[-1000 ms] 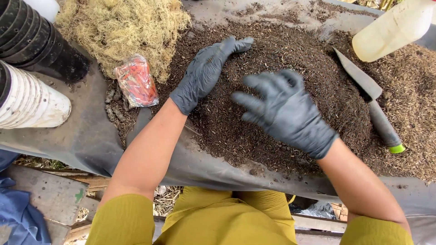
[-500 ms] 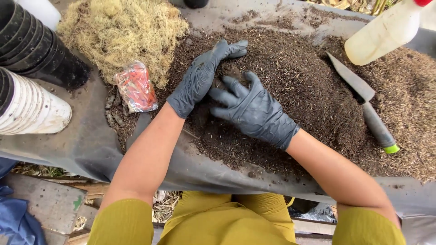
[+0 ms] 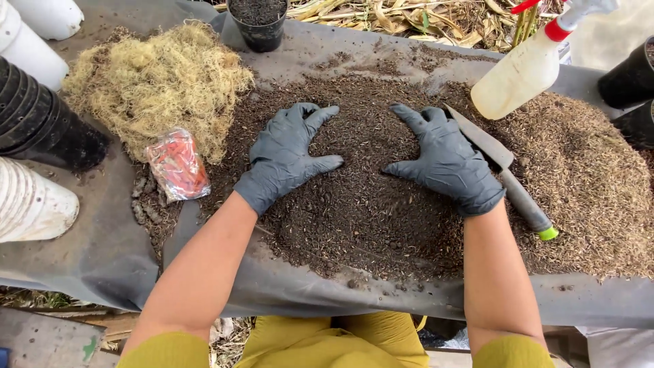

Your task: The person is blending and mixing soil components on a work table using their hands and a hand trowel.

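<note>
Two gloved hands are seen from the head camera, both laid flat on a mound of dark potting soil (image 3: pixel 354 204) that is spread over a grey sheet (image 3: pixel 102 252) covering the work surface. The left hand (image 3: pixel 289 153) is pressed palm down on the left part of the mound, its fingers spread and nothing gripped. The right hand (image 3: pixel 446 157) is placed the same way on the right part, open and empty, with bare soil left between the two thumbs.

Just beside the right hand, a knife (image 3: pixel 504 174) is laid diagonally on the soil; its blade is partly hidden by the glove's edge, and its dark handle ends in a green tip near the wrist. Beyond it, a pale spray bottle (image 3: pixel 521 75) with a red and white trigger is tipped over a lighter, coarser heap of brown mix (image 3: pixel 593 184).

To the left of the mound, a clump of dry yellowish moss (image 3: pixel 153 85) is piled, and a small clear packet with red contents (image 3: pixel 177 167) is lying at its lower edge, near the left forearm. Stacked black pots (image 3: pixel 41 123) and stacked white pots (image 3: pixel 30 204) are laid on their sides at the far left. A small black pot filled with soil (image 3: pixel 257 24) is stood upright at the sheet's far edge, and more black pots (image 3: pixel 630 85) are partly cut off at the right.
</note>
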